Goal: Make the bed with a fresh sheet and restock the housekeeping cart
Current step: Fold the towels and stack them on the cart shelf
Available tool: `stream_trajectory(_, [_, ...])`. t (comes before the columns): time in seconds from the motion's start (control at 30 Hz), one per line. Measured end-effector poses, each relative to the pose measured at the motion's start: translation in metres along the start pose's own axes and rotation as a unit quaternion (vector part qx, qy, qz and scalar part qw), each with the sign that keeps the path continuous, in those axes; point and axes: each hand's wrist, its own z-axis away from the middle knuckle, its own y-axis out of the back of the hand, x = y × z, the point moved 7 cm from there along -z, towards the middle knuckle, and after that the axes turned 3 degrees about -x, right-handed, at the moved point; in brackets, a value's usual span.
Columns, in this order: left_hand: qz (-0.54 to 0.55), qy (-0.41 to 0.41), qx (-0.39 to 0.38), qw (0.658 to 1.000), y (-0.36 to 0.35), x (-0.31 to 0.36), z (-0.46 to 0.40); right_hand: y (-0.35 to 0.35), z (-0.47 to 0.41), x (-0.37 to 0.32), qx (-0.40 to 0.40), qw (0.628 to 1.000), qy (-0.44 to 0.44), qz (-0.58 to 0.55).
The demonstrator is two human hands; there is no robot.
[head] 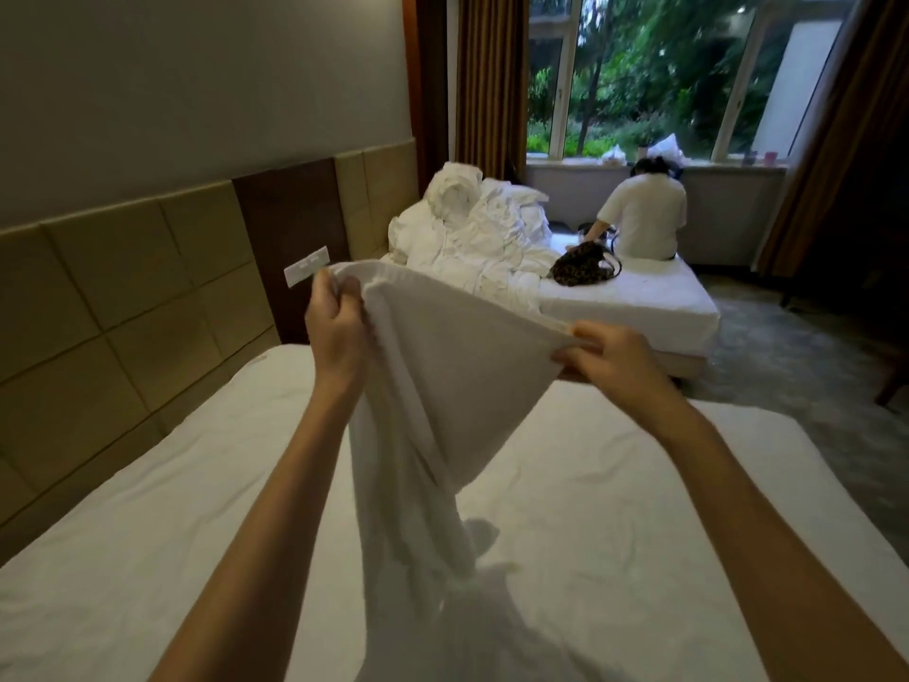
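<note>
Head view: sheet (442, 366) hangs between my hands above the bed (615, 509), its lower part trailing down to the mattress at 6 o'clock. My left hand (337, 332), at 10 o'clock, pinches the hem in curled fingers; my right hand (607, 359), at 2 o'clock, pinches the same hem. Second bed (639, 297) at 1 o'clock carries piled linen (472, 224), a spotted bag (583, 270) and a seated person (644, 214). Headboard (123, 297) runs at 9 o'clock.

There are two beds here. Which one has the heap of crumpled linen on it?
The far bed by the window, where white linen is piled beside a leopard-print bag. The near bed carries no heap.
</note>
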Motion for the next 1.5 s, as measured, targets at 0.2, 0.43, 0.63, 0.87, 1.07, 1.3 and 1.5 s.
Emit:
stream_trajectory(0.2, [-0.047,-0.030,0.014,0.998,0.015,0.044,-0.058,0.032,-0.046,-0.097,-0.017,0.993,0.111,0.025])
stream_trajectory(0.43, [-0.109,-0.045,0.001,0.993,0.043,0.058,-0.089,0.039,-0.072,-0.156,-0.031,0.981,0.180,0.070])
stream_trajectory(0.63, [-0.165,-0.065,-0.029,0.984,0.055,0.038,-0.090,0.035,-0.075,-0.151,-0.041,0.983,0.170,0.058])
stream_trajectory(0.87, [-0.187,-0.064,-0.068,0.978,0.037,0.011,-0.106,0.022,-0.103,-0.115,-0.009,0.992,0.118,0.034])
stream_trajectory(1.07, [-0.159,-0.039,-0.189,0.968,-0.028,-0.036,-0.164,0.023,-0.166,-0.067,0.094,0.994,0.044,0.022])
stream_trajectory(1.3, [-0.014,-0.083,-0.228,0.970,-0.100,-0.032,-0.239,0.064,-0.225,-0.053,0.206,0.977,0.014,0.046])
stream_trajectory(1.5, [0.037,-0.117,-0.234,0.965,-0.114,-0.028,-0.248,0.069,-0.211,-0.071,0.214,0.975,0.023,0.056])
